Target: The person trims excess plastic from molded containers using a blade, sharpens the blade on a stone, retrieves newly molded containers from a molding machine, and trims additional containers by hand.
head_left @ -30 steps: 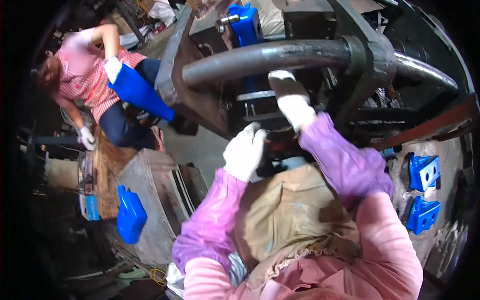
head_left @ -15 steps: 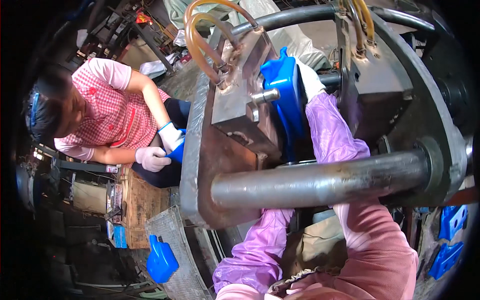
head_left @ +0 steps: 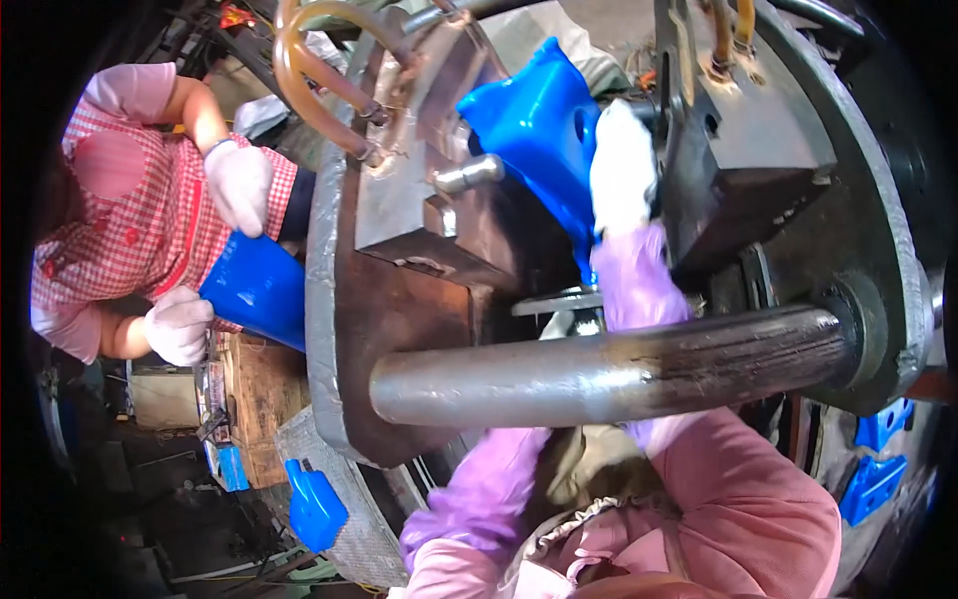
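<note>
A glossy blue moulded plastic part (head_left: 544, 120) stands tilted between two steel mould halves, closest to the left mould block (head_left: 439, 150). Its narrow tail runs down to a round metal fitting (head_left: 559, 301). My right hand (head_left: 625, 165), in a white glove, lies along the part's right side and appears closed on it; its fingers are partly hidden and blurred. Below the fitting, a bit of white glove shows from my left hand (head_left: 559, 324). The thick steel bar (head_left: 619, 364) covers the rest of that hand, so its fingers cannot be made out. Purple sleeves cover both my forearms.
To the left, a co-worker in white gloves holds a blue plastic piece (head_left: 254, 290). The right mould block (head_left: 753, 140) and hoses (head_left: 319, 75) flank the work. One blue part (head_left: 315, 507) rests at lower left; more blue pieces (head_left: 873, 489) lie at lower right.
The blue part has tilted and come further out from the left mould block, my right hand moving with it. My view has shifted. The co-worker's blue piece is now more exposed.
</note>
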The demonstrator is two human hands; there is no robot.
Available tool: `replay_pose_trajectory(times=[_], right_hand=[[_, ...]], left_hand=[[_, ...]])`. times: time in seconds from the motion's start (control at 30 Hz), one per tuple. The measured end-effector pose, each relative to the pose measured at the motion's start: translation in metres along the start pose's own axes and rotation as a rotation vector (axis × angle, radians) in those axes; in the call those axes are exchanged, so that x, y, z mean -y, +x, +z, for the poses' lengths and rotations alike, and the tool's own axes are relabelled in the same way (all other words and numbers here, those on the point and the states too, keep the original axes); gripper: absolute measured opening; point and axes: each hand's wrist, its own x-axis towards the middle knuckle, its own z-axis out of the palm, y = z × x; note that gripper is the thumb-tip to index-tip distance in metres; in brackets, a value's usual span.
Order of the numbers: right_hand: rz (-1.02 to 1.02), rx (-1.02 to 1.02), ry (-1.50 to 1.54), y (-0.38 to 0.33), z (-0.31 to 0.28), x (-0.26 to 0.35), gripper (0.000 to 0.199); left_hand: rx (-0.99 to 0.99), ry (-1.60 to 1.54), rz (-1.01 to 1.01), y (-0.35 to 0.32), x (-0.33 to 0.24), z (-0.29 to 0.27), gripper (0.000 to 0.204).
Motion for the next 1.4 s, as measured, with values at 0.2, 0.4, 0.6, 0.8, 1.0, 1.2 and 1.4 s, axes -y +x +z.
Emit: replay_pose_trajectory(times=[0.2,0.4,0.6,0.8,1.0,1.2,1.4], right_hand=[[1.207,0.317,0.665,-0.144,-0.003,-0.018,0.048],[1.565,0.274,0.853,-0.127,0.042,-0.036,0.033],[1.452,0.295,0.908,-0.107,0.068,-0.026,0.031],[1.318,0.276,0.976,-0.099,0.088,-0.020,0.029],[1.111,0.280,0.984,-0.103,0.066,-0.015,0.027],[0.805,0.424,0.977,-0.168,-0.041,0.030,0.026],[0.229,0.522,1.117,-0.218,-0.251,0.089,0.025]], left_hand=[[0.053,-0.154,0.469,-0.080,-0.076,-0.130,0.037],[-0.596,0.900,0.400,0.053,-0.113,-0.165,0.063],[-0.117,1.148,0.242,0.131,-0.104,-0.146,0.057],[-0.244,0.563,0.240,0.148,-0.074,-0.155,0.043],[-0.387,0.606,0.377,0.156,-0.079,-0.171,0.039],[-0.718,0.416,0.594,0.062,-0.129,-0.215,0.039],[-1.204,0.995,1.067,-0.150,-0.134,-0.232,0.035]])
